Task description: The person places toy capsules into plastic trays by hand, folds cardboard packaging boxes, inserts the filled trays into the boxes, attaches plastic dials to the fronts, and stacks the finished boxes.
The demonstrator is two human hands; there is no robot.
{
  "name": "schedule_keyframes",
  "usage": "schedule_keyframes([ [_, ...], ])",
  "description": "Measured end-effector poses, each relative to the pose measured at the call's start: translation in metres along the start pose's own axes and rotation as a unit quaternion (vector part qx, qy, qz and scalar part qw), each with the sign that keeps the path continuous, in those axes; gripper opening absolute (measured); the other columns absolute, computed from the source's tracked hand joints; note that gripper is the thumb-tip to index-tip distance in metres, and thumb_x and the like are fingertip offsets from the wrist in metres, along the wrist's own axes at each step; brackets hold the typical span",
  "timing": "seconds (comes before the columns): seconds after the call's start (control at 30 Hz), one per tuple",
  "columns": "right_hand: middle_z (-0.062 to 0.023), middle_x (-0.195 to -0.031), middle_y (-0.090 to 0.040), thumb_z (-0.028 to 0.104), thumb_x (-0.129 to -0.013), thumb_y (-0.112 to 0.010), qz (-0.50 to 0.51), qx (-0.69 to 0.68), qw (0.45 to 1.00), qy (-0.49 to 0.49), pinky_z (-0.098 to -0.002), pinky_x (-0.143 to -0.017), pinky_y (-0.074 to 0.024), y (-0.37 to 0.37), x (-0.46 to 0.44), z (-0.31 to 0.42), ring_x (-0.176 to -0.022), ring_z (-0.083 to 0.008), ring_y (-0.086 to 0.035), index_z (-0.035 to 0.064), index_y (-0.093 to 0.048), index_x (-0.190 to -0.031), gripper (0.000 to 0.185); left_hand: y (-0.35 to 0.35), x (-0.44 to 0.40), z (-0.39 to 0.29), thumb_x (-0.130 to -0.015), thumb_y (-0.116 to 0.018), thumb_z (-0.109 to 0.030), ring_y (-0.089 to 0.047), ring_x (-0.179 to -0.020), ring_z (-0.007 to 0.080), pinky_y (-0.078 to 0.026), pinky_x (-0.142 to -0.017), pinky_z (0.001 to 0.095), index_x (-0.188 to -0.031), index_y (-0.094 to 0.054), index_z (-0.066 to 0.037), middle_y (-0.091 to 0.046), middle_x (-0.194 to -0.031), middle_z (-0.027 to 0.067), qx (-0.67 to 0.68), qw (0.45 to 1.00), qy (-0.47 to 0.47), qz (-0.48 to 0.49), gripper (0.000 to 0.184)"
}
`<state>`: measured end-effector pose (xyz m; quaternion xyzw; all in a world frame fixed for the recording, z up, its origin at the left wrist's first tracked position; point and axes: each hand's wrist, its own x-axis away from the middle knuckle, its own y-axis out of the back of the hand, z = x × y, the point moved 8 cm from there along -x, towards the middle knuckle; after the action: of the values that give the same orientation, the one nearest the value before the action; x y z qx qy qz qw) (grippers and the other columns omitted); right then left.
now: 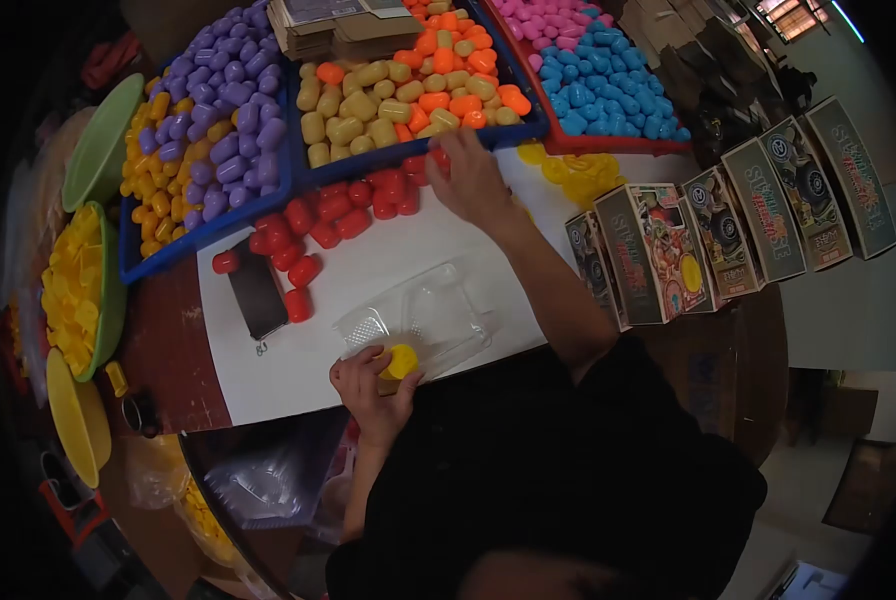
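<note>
My left hand (370,398) is closed around a round yellow piece (401,362) at the near edge of the white sheet (348,285). Just beyond it lies a clear plastic blister tray (428,310) with moulded hollows; nothing shows inside them. My right hand (473,180) reaches to the far side of the sheet, fingers curled at a red capsule (438,162) by the end of a loose row of red capsules (343,222). Its fingertips partly hide that capsule. A dark flat phone-like slab (258,290) rests beside the red pieces at the left.
Blue trays (303,185) hold purple, yellow, tan and orange capsules; a red tray (608,145) holds pink and blue ones. Printed boxes (658,255) stand in a row at right. Yellow pieces (583,178) lie behind my right arm. Green bowls (108,300) line the left.
</note>
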<state>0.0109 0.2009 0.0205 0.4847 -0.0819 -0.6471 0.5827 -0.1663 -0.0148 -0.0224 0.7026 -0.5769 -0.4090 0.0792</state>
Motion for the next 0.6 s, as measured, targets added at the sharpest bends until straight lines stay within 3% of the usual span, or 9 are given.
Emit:
schedule_keyframes([
  [0.07, -0.0176, -0.083, -0.056, 0.018, -0.083, -0.058, -0.087, 0.028, 0.996, 0.003, -0.0423, -0.063, -0.0461, 0.037, -0.048, 0.008, -0.074, -0.0353, -0.058, 0.002, -0.058, -0.084, 0.016, -0.005, 0.004, 0.005, -0.071, -0.07, -0.018, -0.054, -0.083, 0.0239, -0.033, -0.085, 0.0391, -0.088, -0.056, -0.005, -0.061, -0.093, 0.0099, 0.009, 1.0, 0.016, -0.008, 0.025],
  [0.13, -0.0175, -0.079, -0.061, 0.029, -0.085, -0.057, -0.146, 0.116, 0.982, -0.013, -0.044, -0.064, -0.0454, 0.075, -0.104, -0.006, -0.074, -0.0362, -0.059, 0.0016, -0.059, -0.076, 0.029, -0.009, 0.007, 0.018, -0.075, -0.061, -0.011, -0.055, -0.081, 0.0258, -0.033, -0.085, 0.0398, -0.085, -0.052, -0.005, -0.061, -0.092, 0.0117, 0.058, 0.996, 0.056, -0.03, 0.015],
  [0.17, -0.0165, -0.082, -0.063, 0.031, -0.082, -0.059, -0.095, 0.133, 0.985, -0.06, -0.0438, -0.067, -0.0468, 0.088, -0.135, -0.022, -0.076, -0.0364, -0.06, 0.0038, -0.06, -0.085, 0.027, -0.011, 0.009, 0.023, -0.075, -0.061, -0.011, -0.055, -0.081, 0.0258, -0.033, -0.085, 0.0398, -0.085, -0.052, -0.005, -0.061, -0.092, 0.0117, 0.058, 0.996, 0.058, -0.032, 0.015],
  [0.27, -0.0164, -0.086, -0.063, 0.029, -0.079, -0.062, -0.044, 0.256, 0.965, -0.036, -0.0428, -0.07, -0.0478, 0.116, -0.203, -0.094, -0.079, -0.0357, -0.061, 0.0054, -0.06, -0.092, 0.026, -0.007, 0.011, 0.038, -0.071, -0.053, -0.001, -0.055, -0.079, 0.0275, -0.035, -0.084, 0.0399, -0.086, -0.053, -0.005, -0.061, -0.091, 0.0116, 0.138, 0.986, 0.081, -0.053, 0.015],
  [0.33, -0.0163, -0.088, -0.064, 0.027, -0.077, -0.064, 0.044, 0.336, 0.941, -0.008, -0.0421, -0.071, -0.0484, 0.109, -0.223, -0.163, -0.081, -0.0353, -0.061, 0.0065, -0.06, -0.096, 0.029, -0.01, 0.001, 0.031, -0.068, -0.048, 0.002, -0.055, -0.079, 0.0283, -0.036, -0.083, 0.041, -0.086, -0.054, -0.006, -0.061, -0.09, 0.0111, 0.098, 0.994, 0.043, 0.012, 0.02],
  [0.43, -0.0167, -0.096, -0.064, 0.02, -0.068, -0.07, 0.246, 0.385, 0.889, 0.036, -0.0409, -0.077, -0.049, 0.059, -0.211, -0.246, -0.088, -0.034, -0.061, 0.01, -0.057, -0.109, 0.044, -0.013, 0.0, 0.035, -0.065, -0.048, 0.002, -0.056, -0.078, 0.028, -0.038, -0.081, 0.0424, -0.085, -0.055, -0.008, -0.06, -0.089, 0.0107, 0.084, 0.995, 0.038, 0.028, 0.023],
  [0.5, -0.0188, -0.101, -0.062, 0.012, -0.064, -0.071, 0.326, 0.367, 0.87, 0.04, -0.0417, -0.08, -0.0484, 0.025, -0.194, -0.294, -0.092, -0.0351, -0.06, 0.0084, -0.057, -0.11, 0.047, -0.013, 0.004, 0.04, -0.065, -0.048, 0.002, -0.056, -0.078, 0.0279, -0.038, -0.081, 0.0433, -0.085, -0.055, -0.008, -0.06, -0.089, 0.0105, 0.079, 0.996, 0.043, 0.021, 0.024],
  [0.53, -0.0188, -0.101, -0.062, 0.012, -0.064, -0.071, 0.33, 0.366, 0.869, 0.048, -0.0417, -0.08, -0.0484, 0.015, -0.193, -0.297, -0.092, -0.0351, -0.06, 0.0084, -0.057, -0.11, 0.047, -0.015, 0.004, 0.041, -0.065, -0.047, 0.002, -0.056, -0.078, 0.0279, -0.038, -0.081, 0.0442, -0.085, -0.055, -0.009, -0.06, -0.089, 0.0104, 0.071, 0.996, 0.046, 0.025, 0.024],
  [0.6, -0.0176, -0.102, -0.063, 0.016, -0.068, -0.065, 0.431, 0.36, 0.827, 0.017, -0.0424, -0.081, -0.0483, -0.009, -0.17, -0.312, -0.095, -0.0339, -0.06, 0.0121, -0.059, -0.11, 0.042, -0.013, 0.001, 0.041, -0.064, -0.048, 0.002, -0.056, -0.078, 0.0276, -0.038, -0.081, 0.0446, -0.084, -0.055, -0.009, -0.06, -0.089, 0.0103, 0.065, 0.995, 0.063, 0.03, 0.024],
])
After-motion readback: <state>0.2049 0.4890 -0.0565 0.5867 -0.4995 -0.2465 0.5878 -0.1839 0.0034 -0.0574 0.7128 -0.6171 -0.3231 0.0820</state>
